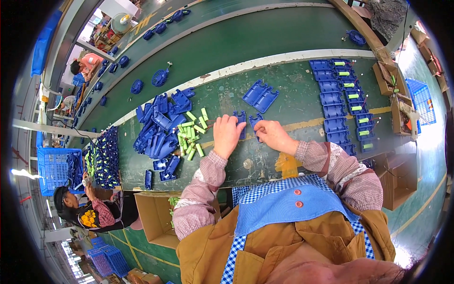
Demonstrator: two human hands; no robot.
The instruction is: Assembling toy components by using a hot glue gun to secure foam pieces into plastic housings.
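Note:
My left hand (pixel 227 136) is closed on the near-left side of a small blue plastic shell (pixel 241 124), thumb against it. Just to its right, my right hand (pixel 275 136) pinches another blue plastic shell (pixel 255 121). Both are low over the green workbench (pixel 222 170). Beyond them lie blue shells (pixel 261 96) side by side. Left of my left hand are loose light-green cylindrical cells (pixel 188 134), against a heap of blue plastic shells (pixel 161 124). At the right stands a column of blue shells (pixel 333 98) beside others holding green cells (pixel 353 96).
A green conveyor belt (pixel 265 33) runs beyond the bench, carrying round blue parts (pixel 160 77). Open cardboard boxes (pixel 156 220) stand at the near edge and right. Blue crates (pixel 52 165) stand at left. A co-worker (pixel 94 208) is at the left.

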